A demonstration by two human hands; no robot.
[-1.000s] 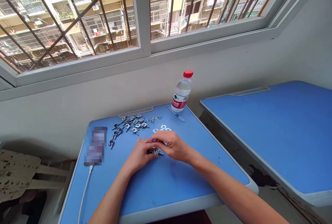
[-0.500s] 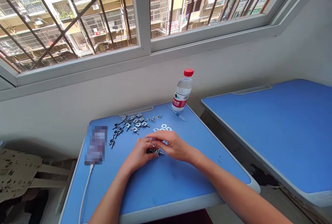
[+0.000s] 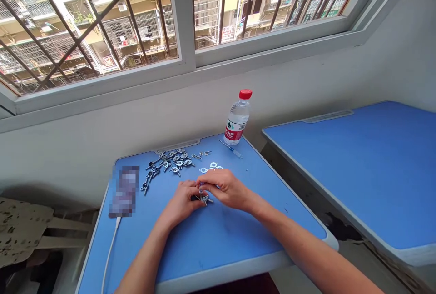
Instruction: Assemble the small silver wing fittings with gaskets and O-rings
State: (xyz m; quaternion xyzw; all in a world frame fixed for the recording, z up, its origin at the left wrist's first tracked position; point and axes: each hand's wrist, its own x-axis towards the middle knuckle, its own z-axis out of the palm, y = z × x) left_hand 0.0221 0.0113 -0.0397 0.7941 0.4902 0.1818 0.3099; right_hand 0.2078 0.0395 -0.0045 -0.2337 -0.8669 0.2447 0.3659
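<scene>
Hands: the left hand is curled closed, its fingers low around a small metal fitting with a dark end. The right hand is arched over from the other side, with its fingertips meeting the left hand's just above the fitting. It seems to pinch something small there, though the fingers hide too much to be sure.

Things: the fitting lies between the hands, just above the table, near its middle. Beyond the hands are a few pale metal rings, and to the far left lies a loose heap of metal fittings.

Risk: a loosened pinch could drop the small parts onto the smooth table, where they could skitter among the rings or toward the edge. A careless reach could also scatter the heap or tip the narrow bottle.

Rest: a red-capped water bottle stands at the far edge beside a slim clear stick. A blurred phone lies at the left with a white cable. A second blue table stands to the right, below a barred window.
</scene>
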